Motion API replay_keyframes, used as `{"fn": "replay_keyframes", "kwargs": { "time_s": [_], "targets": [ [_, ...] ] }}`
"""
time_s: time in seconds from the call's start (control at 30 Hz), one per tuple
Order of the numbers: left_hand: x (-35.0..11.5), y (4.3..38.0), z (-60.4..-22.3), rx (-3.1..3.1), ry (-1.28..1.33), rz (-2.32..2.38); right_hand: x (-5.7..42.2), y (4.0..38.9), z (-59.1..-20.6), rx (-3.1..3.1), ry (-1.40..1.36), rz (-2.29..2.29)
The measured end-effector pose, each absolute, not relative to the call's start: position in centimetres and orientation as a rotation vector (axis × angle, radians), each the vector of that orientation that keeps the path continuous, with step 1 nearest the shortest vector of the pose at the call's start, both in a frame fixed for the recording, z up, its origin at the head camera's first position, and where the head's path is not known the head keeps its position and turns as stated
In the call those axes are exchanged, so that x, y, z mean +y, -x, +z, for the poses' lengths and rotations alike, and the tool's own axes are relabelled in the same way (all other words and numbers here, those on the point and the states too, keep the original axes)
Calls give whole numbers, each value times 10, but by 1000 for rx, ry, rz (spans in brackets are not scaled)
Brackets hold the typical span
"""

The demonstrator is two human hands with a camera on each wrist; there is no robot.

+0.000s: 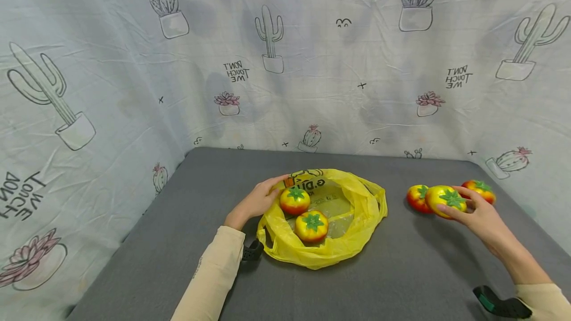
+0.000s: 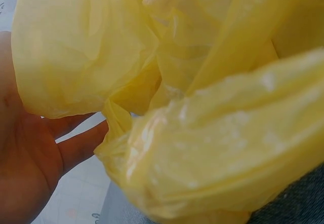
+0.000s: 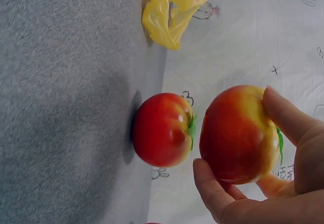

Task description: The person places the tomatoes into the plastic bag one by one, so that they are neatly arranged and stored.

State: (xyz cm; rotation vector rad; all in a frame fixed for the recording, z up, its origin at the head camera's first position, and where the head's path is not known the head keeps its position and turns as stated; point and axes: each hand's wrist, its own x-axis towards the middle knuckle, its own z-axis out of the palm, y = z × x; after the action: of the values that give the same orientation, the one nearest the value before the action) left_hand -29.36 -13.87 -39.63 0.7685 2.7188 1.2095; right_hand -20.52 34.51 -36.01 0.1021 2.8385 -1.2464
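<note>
A yellow plastic bag (image 1: 357,241) stands with its mouth spread wide on the grey table. Inside it are two tomatoes, one (image 1: 294,201) near the left rim and another (image 1: 312,226) nearer the front. My left hand (image 1: 256,199) holds the bag's left rim, its fingertips partly hidden by the plastic in the left wrist view. Off to the right, my right hand (image 1: 484,219) grips a yellow-and-red tomato (image 3: 240,135) between thumb and fingers, raised above the table. A redder tomato (image 3: 163,129) rests on the table just beyond it.
One more tomato (image 1: 479,191) lies at the right, partly behind my right hand. The grey table (image 1: 187,202) reaches back to a white curtain (image 1: 312,63) printed with cacti, which also hangs along both sides.
</note>
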Motion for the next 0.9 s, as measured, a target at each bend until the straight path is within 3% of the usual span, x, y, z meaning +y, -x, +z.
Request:
{"fn": "replay_keyframes", "kwargs": {
  "time_s": [0.9],
  "targets": [
    [-139,293,-396,2711,-777,1225,312,215,-356,2787,-28,-1331]
  ]
}}
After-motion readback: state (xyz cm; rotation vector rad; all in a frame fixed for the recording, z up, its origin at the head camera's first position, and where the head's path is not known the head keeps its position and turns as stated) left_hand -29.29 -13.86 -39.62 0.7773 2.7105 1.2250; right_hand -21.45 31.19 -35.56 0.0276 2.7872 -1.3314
